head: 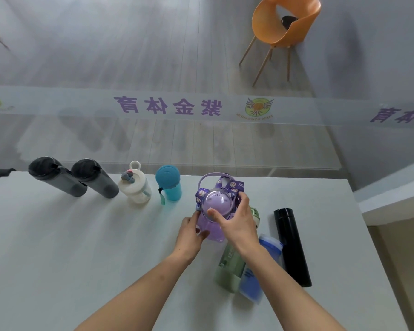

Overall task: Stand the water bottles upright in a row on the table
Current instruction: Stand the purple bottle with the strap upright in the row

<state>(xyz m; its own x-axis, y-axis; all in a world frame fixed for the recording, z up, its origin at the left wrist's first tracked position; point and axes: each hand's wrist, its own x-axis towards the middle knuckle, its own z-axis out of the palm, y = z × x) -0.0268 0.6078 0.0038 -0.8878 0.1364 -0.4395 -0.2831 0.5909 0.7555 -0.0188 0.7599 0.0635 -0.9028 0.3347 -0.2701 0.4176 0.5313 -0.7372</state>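
Observation:
A purple bottle (216, 202) with a domed lid and a printed strap stands near the middle of the white table (81, 247). My right hand (234, 220) grips it at the lid from the right, and my left hand (191, 231) holds its lower body from the left. Along the far edge stand two black bottles (55, 176) (95, 177), a white bottle (135, 186) with a loop cap and a teal bottle (169, 185), all upright. To the right lie a green bottle (230, 266), a blue bottle (256, 271) and a black flask (292, 247).
A glass partition with purple lettering rises behind the table's far edge. An orange chair (285, 27) stands beyond it. A dark object (0, 174) sits at the far left corner. The table's right edge runs close to the black flask.

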